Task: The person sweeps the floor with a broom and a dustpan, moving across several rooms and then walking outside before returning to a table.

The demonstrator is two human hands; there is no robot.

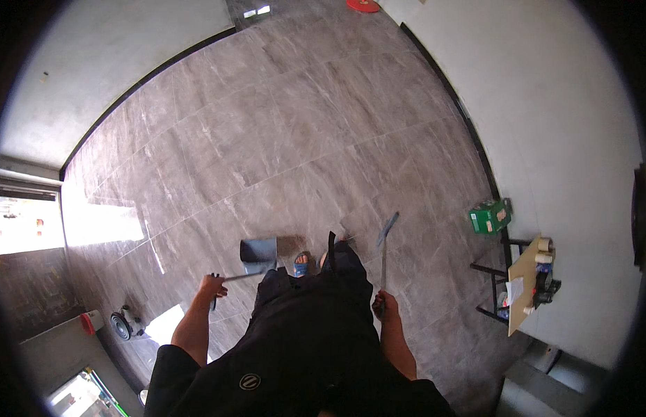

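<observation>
Head view: the L hand (213,285) is out to the side w/ its fingers curled round the end of a grey stick (243,276). The stick runs in to the pan (259,255), so this hand has hold of the pan. The pan is blue-grey, just L of the feet & in front of the L leg. Can't tell if it sits flat on the floor (288,153).

The R hand (384,304) is in a fist round a thin pole (384,271), down by the R leg. The pole goes up to the broom (388,229), w/ a thin blue-grey head that leans a bit to the R. The broom is in front of the person & off to the R, well apart from the pan. Can't tell if its head touches the floor.

One foot (301,264) shows well, in a blue shoe w/ bare toes, btwn pan & broom. The shirt (302,347) is black.

On the R, a green box (490,216) is by the wall (545,139). Nr it is a tan table (521,306) w/ dark legs. Tape rolls (545,244), white paper (515,288) & some black stuff (545,286) are on it.

On the L, a round black thing (120,325) is on the floor nr a red & white tub (91,322). Far up top is a red round thing (362,5).
</observation>
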